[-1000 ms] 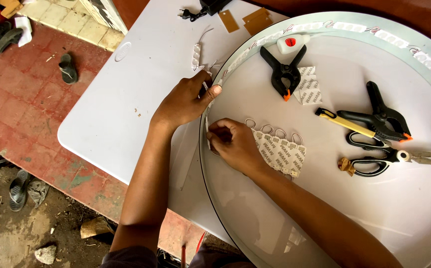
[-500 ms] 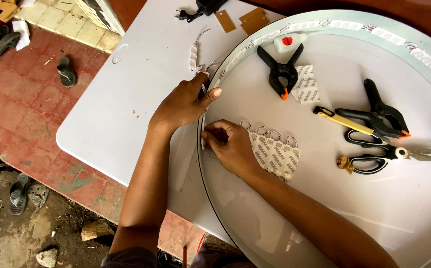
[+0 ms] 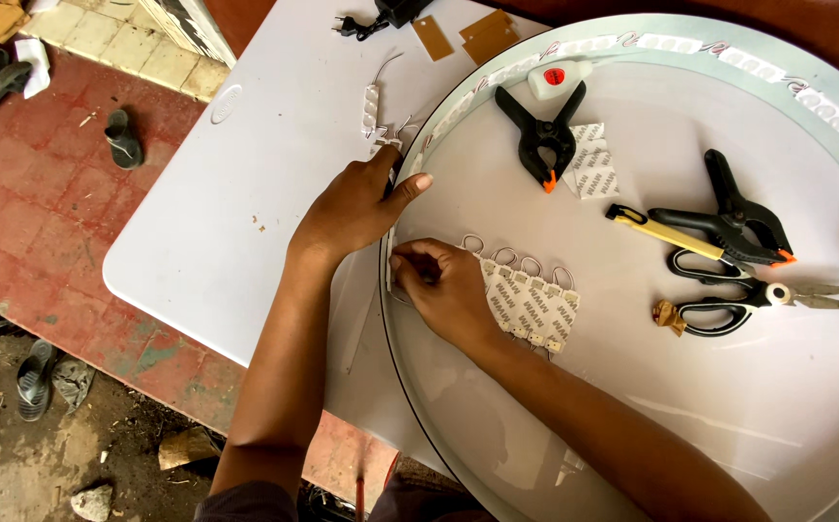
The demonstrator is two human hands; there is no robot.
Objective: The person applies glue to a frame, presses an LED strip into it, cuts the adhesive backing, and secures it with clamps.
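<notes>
Where the raised rim of the big round white tray-like panel meets the white folding table, both hands work at one spot on the panel's left edge. The left hand lies over the rim from outside, fingers curled down onto it, thumb stretched right along the edge. The right hand sits just inside the rim, fingertips pinched together on something small against the wall; what it pinches is too small to tell. Its palm rests partly on a chain of small white LED modules, wired together and lying backing-side up on the panel floor, touching the hand.

Inside the panel, farther out, lie the other loose things: a black spring clamp with orange tips at the far left with a few more modules just beside it, and a small white glue bottle with a red cap touching the far wall. To the right lie a yellow-handled tool, a second black spring clamp and black-handled scissors, close together, the scissors' blades pointing right. More white modules line the inside of the far rim.

On the table outside the panel are a short strip of modules with a wire, brown cardboard pieces and a black plug at the far edge. Sandals lie on the red tiled floor to the left.
</notes>
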